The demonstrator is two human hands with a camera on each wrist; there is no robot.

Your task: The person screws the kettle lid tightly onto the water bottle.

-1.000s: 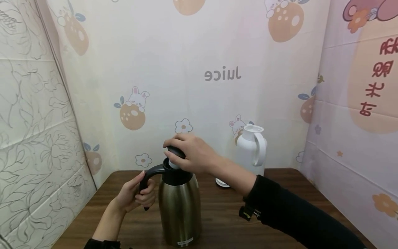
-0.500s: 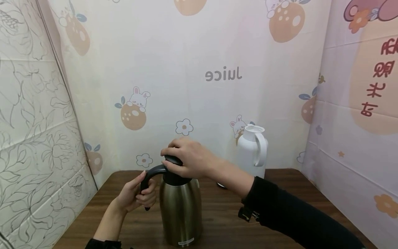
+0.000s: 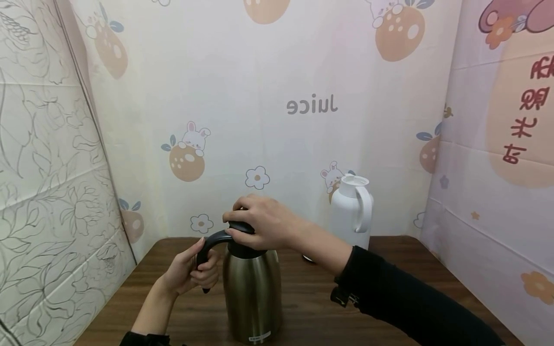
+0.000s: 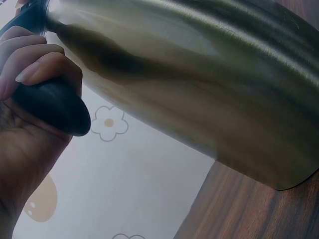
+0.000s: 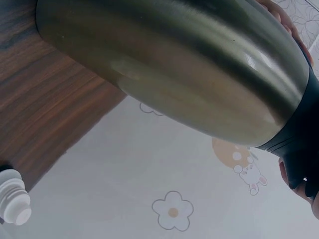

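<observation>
Printed cloths wall in the scene: at far left, a pale cloth (image 3: 47,144) with grey line-drawn flowers meets a back cloth (image 3: 259,134) of orange fruits, rabbits and small white flowers, with the word "Juice" (image 3: 312,104) in mirror writing; below them spreads a dark wood-grained table (image 3: 320,302). From the left, the person's left hand (image 3: 190,269) is curled round the black handle (image 3: 215,238), fingers wrapped across it and the handle's lower end poking out beneath. That handle arches over to the black collar (image 3: 244,251) of a brushed, bronze-coloured flask (image 3: 253,298), which stands upright on the near part of the table with a small pale label (image 3: 259,336) close to its base. On top, the right hand (image 3: 266,222) clasps the round black lid (image 3: 242,227), thumb on the near side and fingers over the far side. The two hands are apart, each on its own part of the flask. A black sleeve (image 3: 402,293) slants away to the right. The right wrist view shows a white ribbed stopper (image 5: 14,199) on the table. Behind the right forearm, a white jug (image 3: 344,211) stands upright near the back cloth, and red characters (image 3: 525,110) mark the right-hand cloth (image 3: 467,125).
</observation>
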